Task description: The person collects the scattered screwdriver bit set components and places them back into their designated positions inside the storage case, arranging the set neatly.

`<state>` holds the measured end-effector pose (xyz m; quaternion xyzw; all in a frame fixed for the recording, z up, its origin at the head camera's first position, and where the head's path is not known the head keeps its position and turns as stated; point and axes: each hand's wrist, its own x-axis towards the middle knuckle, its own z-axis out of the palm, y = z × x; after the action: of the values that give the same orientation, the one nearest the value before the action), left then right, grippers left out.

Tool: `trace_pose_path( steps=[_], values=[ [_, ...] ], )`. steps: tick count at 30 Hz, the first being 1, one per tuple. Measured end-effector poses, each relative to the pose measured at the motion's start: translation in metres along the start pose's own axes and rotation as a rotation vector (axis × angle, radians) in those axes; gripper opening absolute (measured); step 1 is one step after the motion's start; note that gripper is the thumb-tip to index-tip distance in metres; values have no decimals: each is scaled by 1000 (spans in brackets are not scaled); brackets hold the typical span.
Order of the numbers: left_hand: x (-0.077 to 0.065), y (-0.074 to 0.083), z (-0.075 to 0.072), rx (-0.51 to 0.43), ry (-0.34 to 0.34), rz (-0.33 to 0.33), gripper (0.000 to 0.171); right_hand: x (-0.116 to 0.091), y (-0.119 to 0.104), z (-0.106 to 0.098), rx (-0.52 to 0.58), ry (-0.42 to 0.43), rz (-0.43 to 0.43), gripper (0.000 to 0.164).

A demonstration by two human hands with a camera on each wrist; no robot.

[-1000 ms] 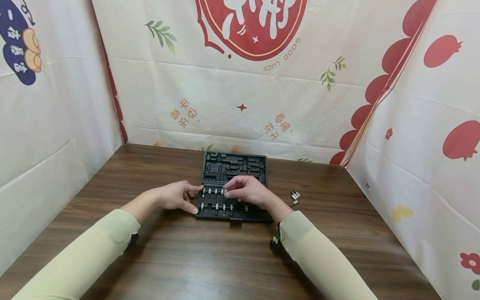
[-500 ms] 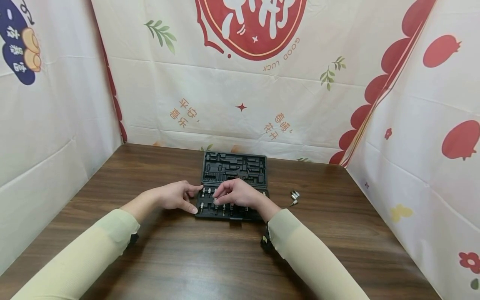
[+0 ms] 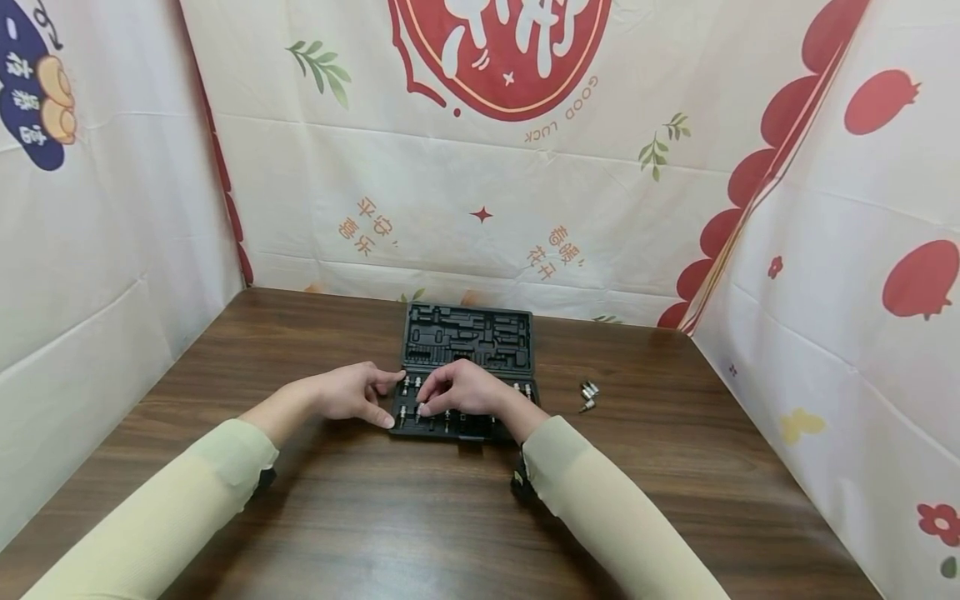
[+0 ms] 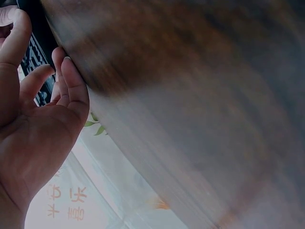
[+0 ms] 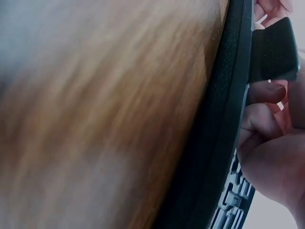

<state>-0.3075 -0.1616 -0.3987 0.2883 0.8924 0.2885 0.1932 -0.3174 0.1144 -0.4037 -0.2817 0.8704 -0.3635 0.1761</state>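
An open black socket case [image 3: 471, 437] lies on the table, its moulded lid [image 3: 468, 335] folded back. My right hand [image 3: 468, 390] reaches over the tray and pinches a small silver socket bit [image 3: 420, 409] at its left front part. Several similar bits [image 3: 404, 412] stand in the tray; the hand covers others. My left hand [image 3: 351, 392] rests against the case's left edge, thumb by the front corner and fingers farther back. In the left wrist view, that hand's fingers [image 4: 76, 88] touch the case's side. The held bit is not visible in the right wrist view.
Several loose silver bits [image 3: 588, 392] lie on the brown wooden table [image 3: 405, 517], right of the case. A latch tab [image 5: 274, 50] sticks out from the case's front. Printed fabric [image 3: 480, 175] encloses the table's back and sides.
My right hand has moved left and towards me over the tray, from the back row to the left front part, with the bit between its fingers. The left hand has stayed put.
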Motion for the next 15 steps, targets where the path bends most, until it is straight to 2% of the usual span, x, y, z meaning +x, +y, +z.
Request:
trace_pose_path(
  steps=[6,15],
  values=[
    [-2,0,1,-8,8,0,94,1,-5,2,-32,-7,-2,10],
    [-1,-1,2,-12,7,7,95,0,-5,4,-38,5,44,19]
  ],
)
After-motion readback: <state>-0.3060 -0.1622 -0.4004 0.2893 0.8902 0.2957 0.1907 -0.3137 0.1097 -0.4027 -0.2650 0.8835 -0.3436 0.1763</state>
